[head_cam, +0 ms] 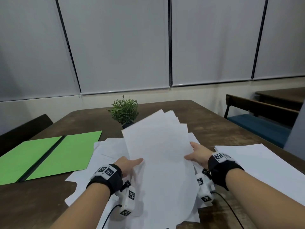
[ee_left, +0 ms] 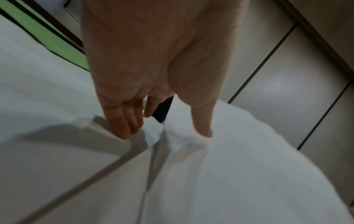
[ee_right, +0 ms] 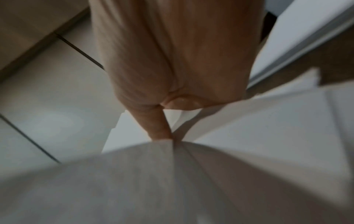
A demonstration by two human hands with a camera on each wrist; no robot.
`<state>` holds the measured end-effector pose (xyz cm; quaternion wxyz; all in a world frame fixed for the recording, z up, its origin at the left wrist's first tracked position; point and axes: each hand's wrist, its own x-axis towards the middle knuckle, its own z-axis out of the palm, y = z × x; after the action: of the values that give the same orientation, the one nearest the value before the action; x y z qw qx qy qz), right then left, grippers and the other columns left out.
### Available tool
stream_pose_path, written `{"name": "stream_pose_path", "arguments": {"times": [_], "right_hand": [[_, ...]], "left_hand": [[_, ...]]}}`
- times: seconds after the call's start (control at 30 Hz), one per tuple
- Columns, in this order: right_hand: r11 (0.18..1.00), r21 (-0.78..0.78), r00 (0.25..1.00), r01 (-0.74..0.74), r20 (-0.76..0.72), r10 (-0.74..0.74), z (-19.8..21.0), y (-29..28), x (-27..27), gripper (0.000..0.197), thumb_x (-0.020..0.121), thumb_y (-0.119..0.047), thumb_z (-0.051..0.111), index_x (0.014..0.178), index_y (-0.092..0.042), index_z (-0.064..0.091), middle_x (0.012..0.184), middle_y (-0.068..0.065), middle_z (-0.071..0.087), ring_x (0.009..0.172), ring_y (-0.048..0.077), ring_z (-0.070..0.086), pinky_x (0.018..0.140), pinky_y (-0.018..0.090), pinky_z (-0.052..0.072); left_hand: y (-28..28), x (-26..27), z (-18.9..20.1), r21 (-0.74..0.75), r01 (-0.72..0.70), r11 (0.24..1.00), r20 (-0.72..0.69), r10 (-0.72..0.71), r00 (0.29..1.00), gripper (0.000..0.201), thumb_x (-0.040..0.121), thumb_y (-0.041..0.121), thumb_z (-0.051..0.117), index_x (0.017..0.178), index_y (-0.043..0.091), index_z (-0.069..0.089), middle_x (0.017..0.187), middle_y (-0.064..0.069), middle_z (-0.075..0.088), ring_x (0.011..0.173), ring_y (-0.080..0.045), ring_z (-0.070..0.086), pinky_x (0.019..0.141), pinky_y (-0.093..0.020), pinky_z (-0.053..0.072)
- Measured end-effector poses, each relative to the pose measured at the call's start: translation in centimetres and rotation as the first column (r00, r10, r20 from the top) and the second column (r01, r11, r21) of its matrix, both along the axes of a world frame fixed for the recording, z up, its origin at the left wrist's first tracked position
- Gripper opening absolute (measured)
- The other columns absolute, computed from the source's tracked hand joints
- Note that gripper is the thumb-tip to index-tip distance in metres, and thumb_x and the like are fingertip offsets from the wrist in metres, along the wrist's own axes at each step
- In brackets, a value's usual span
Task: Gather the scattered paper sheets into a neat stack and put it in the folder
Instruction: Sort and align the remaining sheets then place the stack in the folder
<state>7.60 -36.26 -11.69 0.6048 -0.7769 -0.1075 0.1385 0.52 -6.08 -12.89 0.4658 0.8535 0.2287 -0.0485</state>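
Note:
A loose, fanned bundle of white paper sheets (head_cam: 158, 154) is lifted off the table, its far corners spread out. My left hand (head_cam: 130, 164) pinches the bundle's left edge, thumb on top and fingers (ee_left: 122, 125) underneath. My right hand (head_cam: 196, 154) grips the right edge, thumb (ee_right: 159, 127) on top of the sheets (ee_right: 172, 181). More white sheets (head_cam: 107, 156) lie scattered under the bundle. The green folder (head_cam: 49, 156) lies open flat at the left, a black spine down its middle.
A small potted plant (head_cam: 123, 111) stands behind the bundle. Another white sheet (head_cam: 257, 162) lies at the table's right edge. A dark chair (head_cam: 24, 131) is at the far left, and a bench with a blue seat (head_cam: 257, 123) at the right. Cables trail from both wrist cameras.

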Motion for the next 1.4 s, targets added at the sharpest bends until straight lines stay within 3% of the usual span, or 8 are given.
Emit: {"name": "stream_pose_path", "arguments": {"times": [0.13,0.37,0.6,0.8,1.0,1.13,1.3,1.4], "right_hand": [[0.985,0.133,0.987,-0.113,0.131,0.096,4.7,1.8,-1.2,0.041,0.084,0.016,0.056,0.114,-0.012,0.057,0.111,0.013,0.070,0.102,0.030,0.068,0.092,0.043,0.053],[0.967,0.256,0.893,-0.005,0.436,-0.111,10.6,6.4,-2.1,0.014,0.095,-0.011,0.057,0.102,-0.022,0.062,0.108,-0.001,0.071,0.104,0.020,0.067,0.096,0.041,0.052],[0.963,0.259,0.901,-0.078,0.431,-0.043,11.6,8.6,-2.4,0.052,0.092,-0.020,0.063,0.138,-0.019,0.038,0.137,-0.003,0.054,0.127,0.012,0.051,0.111,0.037,0.038],[0.979,0.202,0.904,0.027,0.413,-0.110,10.9,9.7,-2.6,0.035,0.091,-0.001,0.051,0.118,-0.024,0.049,0.117,0.002,0.064,0.109,0.021,0.062,0.100,0.045,0.048],[0.907,0.420,0.885,0.029,0.410,-0.218,13.6,10.2,-3.2,0.042,0.084,0.007,0.048,0.108,-0.027,0.054,0.104,0.001,0.068,0.096,0.021,0.067,0.085,0.040,0.056],[0.918,0.397,0.946,0.020,0.289,-0.145,11.6,10.1,-3.2,0.054,0.083,0.005,0.062,0.126,-0.016,0.039,0.114,0.007,0.062,0.103,0.022,0.063,0.092,0.040,0.052],[0.973,0.229,0.981,0.033,0.179,-0.076,5.6,10.2,-2.9,0.043,0.074,-0.010,0.064,0.116,-0.013,0.056,0.107,0.005,0.070,0.100,0.022,0.067,0.094,0.045,0.053],[0.978,0.203,0.978,0.050,0.190,-0.089,4.0,10.0,-2.5,0.029,0.078,-0.007,0.060,0.101,-0.024,0.062,0.107,0.005,0.071,0.100,0.023,0.068,0.093,0.047,0.053]], "left_hand": [[0.7,-0.2,1.7,-0.366,0.132,0.921,0.316,-0.011,0.949,0.077,0.063,0.056,0.080,0.124,0.015,0.055,0.113,-0.002,0.070,0.101,-0.019,0.067,0.090,-0.038,0.053],[0.1,-0.8,11.0,-0.149,-0.048,0.988,0.824,0.151,0.547,0.037,0.092,0.015,0.059,0.127,0.016,0.049,0.118,0.000,0.063,0.104,-0.012,0.059,0.097,-0.029,0.045],[-0.5,-2.0,14.1,-0.015,-0.088,0.996,0.913,0.049,0.406,0.059,0.091,0.031,0.061,0.140,0.013,0.033,0.131,0.015,0.039,0.118,0.005,0.038,0.098,-0.015,0.029],[-0.5,-1.5,12.8,0.129,-0.103,0.986,0.883,-0.067,0.465,0.040,0.095,0.008,0.049,0.132,0.011,0.036,0.121,-0.001,0.057,0.111,-0.016,0.057,0.097,-0.030,0.044],[-1.3,-0.9,14.3,-0.005,-0.128,0.992,0.961,0.041,0.274,0.065,0.091,0.015,0.054,0.147,0.022,0.021,0.145,0.001,0.042,0.131,-0.013,0.044,0.111,-0.035,0.036],[0.2,-0.4,11.8,-0.165,-0.092,0.982,0.900,0.188,0.394,0.077,0.079,0.041,0.066,0.143,0.030,0.023,0.140,-0.001,0.046,0.127,-0.013,0.049,0.108,-0.041,0.040],[0.0,-1.1,6.4,-0.245,0.016,0.969,0.763,0.182,0.620,0.059,0.093,0.015,0.059,0.142,0.014,0.027,0.134,-0.001,0.051,0.117,-0.014,0.055,0.104,-0.035,0.042],[0.0,-0.8,5.2,-0.232,-0.054,0.971,0.758,0.215,0.616,0.045,0.095,0.008,0.052,0.136,0.012,0.035,0.118,0.004,0.057,0.111,-0.017,0.057,0.101,-0.035,0.044]]}}
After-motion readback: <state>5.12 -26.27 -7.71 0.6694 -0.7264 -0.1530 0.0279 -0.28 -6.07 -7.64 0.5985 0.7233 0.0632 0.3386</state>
